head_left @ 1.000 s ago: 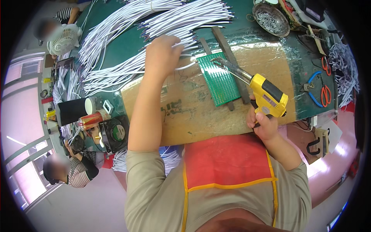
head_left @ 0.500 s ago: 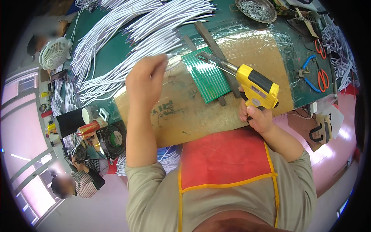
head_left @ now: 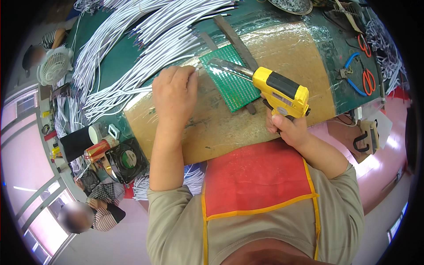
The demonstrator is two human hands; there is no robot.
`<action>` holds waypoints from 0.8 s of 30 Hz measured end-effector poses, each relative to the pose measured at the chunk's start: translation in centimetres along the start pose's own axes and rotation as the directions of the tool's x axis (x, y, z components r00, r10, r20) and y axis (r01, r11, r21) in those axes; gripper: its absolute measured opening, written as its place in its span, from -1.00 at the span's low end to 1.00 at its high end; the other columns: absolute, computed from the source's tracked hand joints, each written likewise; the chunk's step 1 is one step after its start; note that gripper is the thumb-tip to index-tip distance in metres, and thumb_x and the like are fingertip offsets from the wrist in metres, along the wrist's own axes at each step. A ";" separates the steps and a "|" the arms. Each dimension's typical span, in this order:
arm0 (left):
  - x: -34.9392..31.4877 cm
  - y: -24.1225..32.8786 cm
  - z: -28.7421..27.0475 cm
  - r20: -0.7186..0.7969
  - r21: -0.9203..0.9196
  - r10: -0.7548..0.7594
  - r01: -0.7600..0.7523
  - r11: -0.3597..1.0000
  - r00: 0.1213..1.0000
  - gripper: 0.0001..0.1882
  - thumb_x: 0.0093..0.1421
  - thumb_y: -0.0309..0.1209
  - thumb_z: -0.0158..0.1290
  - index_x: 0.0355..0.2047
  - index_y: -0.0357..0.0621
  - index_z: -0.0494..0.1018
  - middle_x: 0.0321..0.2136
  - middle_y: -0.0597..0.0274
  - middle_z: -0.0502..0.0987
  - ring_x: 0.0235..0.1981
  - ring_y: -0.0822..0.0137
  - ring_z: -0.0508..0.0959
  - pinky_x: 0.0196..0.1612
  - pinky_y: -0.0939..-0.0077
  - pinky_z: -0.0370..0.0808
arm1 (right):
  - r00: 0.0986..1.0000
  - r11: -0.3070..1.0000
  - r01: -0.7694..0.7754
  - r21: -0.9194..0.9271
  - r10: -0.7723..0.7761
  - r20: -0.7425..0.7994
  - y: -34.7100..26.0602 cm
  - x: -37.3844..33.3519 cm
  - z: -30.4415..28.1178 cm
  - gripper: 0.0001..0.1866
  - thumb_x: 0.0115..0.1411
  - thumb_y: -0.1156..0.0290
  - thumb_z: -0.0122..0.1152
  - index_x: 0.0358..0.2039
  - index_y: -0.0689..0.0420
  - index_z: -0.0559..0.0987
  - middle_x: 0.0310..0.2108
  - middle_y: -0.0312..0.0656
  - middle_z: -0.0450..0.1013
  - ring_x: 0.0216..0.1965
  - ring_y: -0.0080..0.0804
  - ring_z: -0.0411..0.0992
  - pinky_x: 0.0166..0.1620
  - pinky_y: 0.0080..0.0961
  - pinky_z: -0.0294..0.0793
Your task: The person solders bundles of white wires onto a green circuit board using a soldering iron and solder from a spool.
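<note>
My right hand (head_left: 287, 126) grips the handle of a yellow and black soldering gun (head_left: 282, 90). The gun's long metal nozzle points left, with its tip over a green circuit board (head_left: 232, 79) marked with rows of silvery pads. Left of the board, my left hand (head_left: 175, 90) is closed, thumb against fingers. A white cable (head_left: 139, 90) runs into it from the left, and a small pale end shows at the fingertips; most of the grip is hidden. The board lies tilted on a brown work mat (head_left: 203, 137), against a dark bar (head_left: 236, 39).
White cables (head_left: 159, 42) lie in bundles at the back left. Blue-handled pliers (head_left: 351, 75) and orange-handled scissors (head_left: 368, 81) are on the right. A black fan (head_left: 128, 160) stands at the left edge, and a metal dish (head_left: 293, 5) at the back. Another person (head_left: 99, 210) sits lower left.
My left hand has turned, its back and knuckles now facing up, and it stays beside the board. The soldering gun has shifted slightly left in the picture, as have the board and table.
</note>
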State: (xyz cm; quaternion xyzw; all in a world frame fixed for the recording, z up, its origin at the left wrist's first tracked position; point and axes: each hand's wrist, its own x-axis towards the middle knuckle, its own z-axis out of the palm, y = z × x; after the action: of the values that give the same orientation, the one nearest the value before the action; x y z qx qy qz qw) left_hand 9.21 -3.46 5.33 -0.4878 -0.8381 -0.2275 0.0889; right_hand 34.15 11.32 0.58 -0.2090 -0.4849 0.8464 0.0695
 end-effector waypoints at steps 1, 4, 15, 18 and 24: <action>0.0 0.0 0.0 0.003 -0.002 0.001 -0.001 1.000 1.000 -0.94 0.10 -0.46 0.20 -0.40 -0.16 0.57 -0.48 0.15 0.55 -0.42 0.09 0.54 -0.33 0.25 0.44 | 1.000 1.000 -0.001 0.002 0.001 -0.003 0.0 0.0 0.1 -0.32 0.19 0.22 0.25 0.22 0.25 0.25 -0.50 -0.26 0.29 -0.57 -0.57 0.21 -0.47 -0.57 0.25; 0.1 0.2 0.1 0.008 0.001 0.010 -0.010 1.000 1.000 -0.94 0.09 -0.47 0.21 -0.41 -0.16 0.56 -0.48 0.14 0.56 -0.41 0.09 0.55 -0.33 0.24 0.44 | 0.999 0.999 0.002 -0.037 -0.004 -0.042 -0.1 0.2 0.4 -0.35 0.19 0.25 0.23 0.21 0.28 0.26 -0.54 -0.27 0.28 -0.60 -0.57 0.20 -0.50 -0.59 0.24; 0.0 -0.2 0.8 -0.074 0.072 0.083 -0.077 0.994 0.994 -0.94 0.05 -0.45 0.22 -0.44 -0.04 0.56 -0.50 0.27 0.53 -0.40 0.18 0.51 -0.33 0.27 0.36 | 0.998 0.998 0.036 -0.058 -0.038 -0.042 -0.7 1.0 0.8 -0.43 0.20 0.31 0.15 0.16 0.33 0.29 -0.58 -0.24 0.31 -0.65 -0.57 0.23 -0.53 -0.60 0.26; 0.0 0.0 0.9 -0.067 0.084 0.105 -0.099 0.992 0.992 -0.94 0.06 -0.44 0.21 -0.42 -0.03 0.56 -0.50 0.28 0.53 -0.39 0.19 0.51 -0.32 0.29 0.35 | 0.997 0.997 0.056 -0.053 -0.059 -0.047 -0.7 0.9 0.9 -0.44 0.21 0.32 0.14 0.15 0.33 0.29 -0.58 -0.24 0.32 -0.65 -0.58 0.23 -0.54 -0.61 0.27; -0.1 0.3 0.9 -0.009 -0.110 -0.117 0.116 0.987 0.993 -0.94 0.07 -0.45 0.21 -0.41 -0.03 0.57 -0.49 0.28 0.54 -0.39 0.18 0.52 -0.32 0.28 0.35 | 0.999 0.999 0.044 -0.018 -0.044 -0.028 -1.2 1.3 1.0 -0.47 0.22 0.32 0.14 0.13 0.34 0.30 -0.62 -0.25 0.30 -0.65 -0.58 0.23 -0.54 -0.62 0.27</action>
State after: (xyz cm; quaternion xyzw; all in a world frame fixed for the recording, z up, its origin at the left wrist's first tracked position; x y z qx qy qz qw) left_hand 9.55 -3.02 4.59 -0.4404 -0.8507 -0.2817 0.0552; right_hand 32.47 11.54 1.65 -0.2107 -0.4955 0.8375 0.0930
